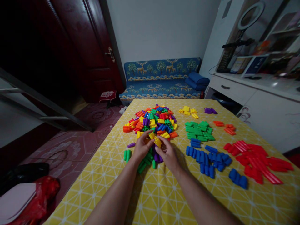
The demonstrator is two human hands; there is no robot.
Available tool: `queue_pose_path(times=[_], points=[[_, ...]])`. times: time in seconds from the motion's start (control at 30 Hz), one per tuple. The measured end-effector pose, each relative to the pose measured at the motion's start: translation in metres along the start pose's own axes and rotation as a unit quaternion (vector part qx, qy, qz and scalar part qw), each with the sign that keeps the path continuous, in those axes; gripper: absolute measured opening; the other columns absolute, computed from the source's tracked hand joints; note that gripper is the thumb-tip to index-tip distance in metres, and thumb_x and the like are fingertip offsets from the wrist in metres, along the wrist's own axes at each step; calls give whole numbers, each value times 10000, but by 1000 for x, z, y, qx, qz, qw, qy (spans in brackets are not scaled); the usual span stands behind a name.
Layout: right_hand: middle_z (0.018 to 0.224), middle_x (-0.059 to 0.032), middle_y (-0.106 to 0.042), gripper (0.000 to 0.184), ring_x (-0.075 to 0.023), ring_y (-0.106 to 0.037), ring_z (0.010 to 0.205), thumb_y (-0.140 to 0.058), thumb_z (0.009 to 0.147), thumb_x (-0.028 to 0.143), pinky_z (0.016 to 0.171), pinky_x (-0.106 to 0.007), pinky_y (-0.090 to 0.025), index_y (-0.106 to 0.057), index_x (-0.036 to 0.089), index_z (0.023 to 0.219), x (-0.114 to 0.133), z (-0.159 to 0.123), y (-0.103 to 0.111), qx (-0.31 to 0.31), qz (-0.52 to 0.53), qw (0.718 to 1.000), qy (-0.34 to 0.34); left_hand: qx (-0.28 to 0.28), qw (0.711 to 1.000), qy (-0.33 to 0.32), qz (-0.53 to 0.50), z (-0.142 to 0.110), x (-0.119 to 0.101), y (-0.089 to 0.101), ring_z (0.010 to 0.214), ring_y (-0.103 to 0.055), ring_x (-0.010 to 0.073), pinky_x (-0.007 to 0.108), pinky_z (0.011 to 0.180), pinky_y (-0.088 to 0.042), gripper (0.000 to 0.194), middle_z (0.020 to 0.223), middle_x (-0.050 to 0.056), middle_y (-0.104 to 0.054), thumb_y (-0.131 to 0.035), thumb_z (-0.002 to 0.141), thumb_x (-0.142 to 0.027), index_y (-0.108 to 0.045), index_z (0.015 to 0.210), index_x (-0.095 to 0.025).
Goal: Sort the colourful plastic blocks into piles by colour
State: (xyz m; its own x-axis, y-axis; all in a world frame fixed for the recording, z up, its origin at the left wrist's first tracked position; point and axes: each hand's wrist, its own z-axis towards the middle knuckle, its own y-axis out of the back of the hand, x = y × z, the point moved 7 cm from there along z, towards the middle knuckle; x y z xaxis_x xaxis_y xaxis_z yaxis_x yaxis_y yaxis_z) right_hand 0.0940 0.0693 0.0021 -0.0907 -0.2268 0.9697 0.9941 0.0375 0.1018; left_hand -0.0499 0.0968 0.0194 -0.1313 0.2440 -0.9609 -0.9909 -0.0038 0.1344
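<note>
My left hand (141,147) and my right hand (167,154) meet at the near edge of a mixed pile of plastic toy building blocks (150,120). Between the right thumb and fingers is a yellow block (157,142), its round hollow ends facing me. The left fingers close on another yellow block (152,135) right beside it; whether the two are joined I cannot tell. Below the hands lie green blocks (145,162) and purple blocks (157,157), partly covered by the fingers.
Sorted groups lie on the right of the yellow tablecloth (154,200): green blocks (199,130), blue blocks (206,159), red blocks (257,159), orange blocks (227,126), yellow blocks (188,111) and purple blocks (210,110). Behind the table stands a blue sofa (161,86); a white cabinet (267,109) is at right.
</note>
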Motion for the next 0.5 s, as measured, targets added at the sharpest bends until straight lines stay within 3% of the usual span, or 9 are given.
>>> queue_pose_path(times=[0.13, 0.23, 0.33, 0.5], points=[[1299, -57, -637, 449, -231, -602, 1198, -647, 805, 331, 978, -374, -524, -605, 265, 1247, 5, 1, 5, -36, -29, 999, 27, -19, 997, -2, -75, -1, 0, 1, 932, -706, 213, 311, 815, -567, 437, 1042, 74, -737, -753, 760, -342, -633, 1153, -195], [1299, -63, -632, 462, -236, -596, 1201, -646, 819, 374, 1017, -398, -500, -579, 269, 1264, 4, 1, 6, -40, -30, 999, 18, 15, 993, 8, -120, -2, 1, -5, 894, -713, 211, 330, 833, -566, 405, 995, 70, -748, -775, 752, -363, -665, 1097, -182], [1253, -43, -654, 453, -230, -627, 1143, -642, 804, 355, 970, -373, -526, -569, 280, 1245, 2, 1, 5, -38, -15, 999, 7, 34, 993, 7, -112, -3, -1, -7, 910, -705, 214, 321, 840, -560, 342, 994, 74, -745, -778, 759, -363, -720, 1038, -174], [1041, -9, -703, 384, -199, -675, 913, -626, 740, 242, 812, -312, -549, -588, 283, 1120, 6, -2, 7, -60, -65, 996, 2, 8, 998, -28, -63, -3, -7, -2, 935, -678, 201, 278, 818, -542, 251, 1006, 63, -725, -771, 764, -344, -772, 964, -192]])
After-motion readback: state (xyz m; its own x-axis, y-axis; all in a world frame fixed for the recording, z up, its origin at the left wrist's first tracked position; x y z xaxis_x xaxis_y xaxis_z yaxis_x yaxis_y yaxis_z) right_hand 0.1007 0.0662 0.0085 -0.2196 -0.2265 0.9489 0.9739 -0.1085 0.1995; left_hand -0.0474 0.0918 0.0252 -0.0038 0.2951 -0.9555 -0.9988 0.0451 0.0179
